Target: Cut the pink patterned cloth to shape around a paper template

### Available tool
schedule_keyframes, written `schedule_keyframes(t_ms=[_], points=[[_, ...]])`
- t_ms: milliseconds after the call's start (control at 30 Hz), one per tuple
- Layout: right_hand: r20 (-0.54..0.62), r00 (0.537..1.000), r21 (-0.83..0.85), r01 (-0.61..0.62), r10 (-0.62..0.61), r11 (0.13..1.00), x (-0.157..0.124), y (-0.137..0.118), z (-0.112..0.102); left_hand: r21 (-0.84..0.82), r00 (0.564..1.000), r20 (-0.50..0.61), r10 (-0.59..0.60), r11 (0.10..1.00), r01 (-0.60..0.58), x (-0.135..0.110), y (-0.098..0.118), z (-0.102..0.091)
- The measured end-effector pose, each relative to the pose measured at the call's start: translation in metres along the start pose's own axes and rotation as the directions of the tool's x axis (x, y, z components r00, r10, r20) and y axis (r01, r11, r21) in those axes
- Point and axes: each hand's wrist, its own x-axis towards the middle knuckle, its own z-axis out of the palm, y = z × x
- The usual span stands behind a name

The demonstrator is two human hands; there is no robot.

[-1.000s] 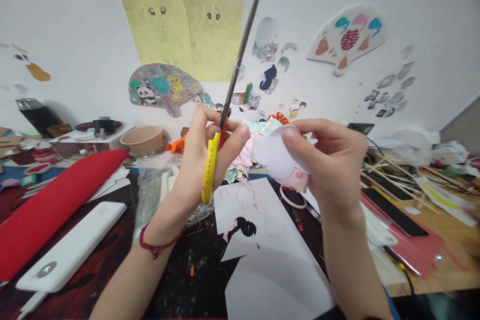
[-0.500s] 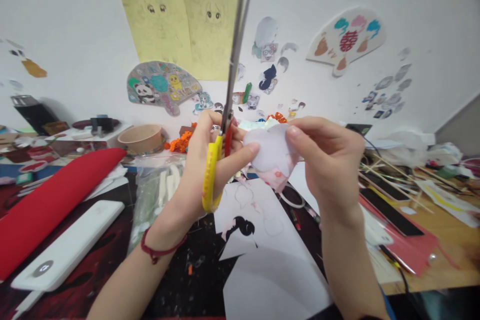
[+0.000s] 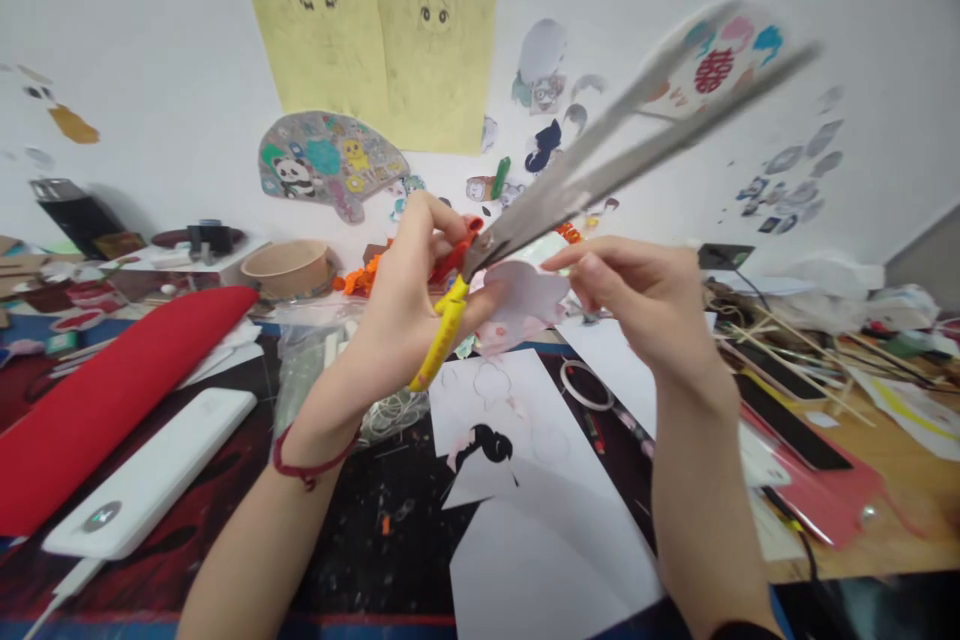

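Observation:
My left hand [image 3: 405, 310] is closed round the yellow and red handles of a pair of scissors [image 3: 570, 185]. The long grey blades point up and to the right, slightly apart and blurred. A small white and pink paper cutout [image 3: 521, 305] sits between my two hands, just under the blades' pivot. My left thumb touches its left edge. My right hand [image 3: 645, 305] pinches the cutout's right edge between thumb and fingers. A red cord circles my left wrist.
Below my hands lies white paper [image 3: 525, 460] with a black-haired figure on a dark cutting mat. At left are a red roll [image 3: 112, 390], a white flat device [image 3: 150, 485] and a tan bowl [image 3: 286, 268]. At right lie thin sticks [image 3: 795, 340] and red sheets.
The scissors swung from pointing straight up to pointing up and right. The paper cutout tilted flatter and lower, and my right hand shifted its grip to the edge.

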Motion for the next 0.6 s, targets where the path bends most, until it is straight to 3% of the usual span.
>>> schedule_keyframes(t_ms=[133,267,467,600], points=[[0.127,0.988,-0.189,0.107,-0.084,0.976,-0.001,0.0,0.002,0.059,0.996,0.074,-0.05,0.997,0.045,0.002,0.0,-0.003],[0.108,0.994,-0.287,0.022,0.009,0.958,-0.004,0.001,0.008,0.153,0.986,0.154,-0.068,0.987,0.045,0.004,-0.005,0.0],[0.007,0.998,-0.144,-0.063,0.064,0.988,0.001,0.007,0.015,0.042,0.988,0.078,-0.131,0.991,0.128,0.009,-0.027,0.001],[0.047,0.989,-0.084,-0.14,0.144,0.987,0.003,0.01,0.014,0.132,0.996,0.067,-0.065,0.99,0.056,0.012,-0.032,-0.006]])
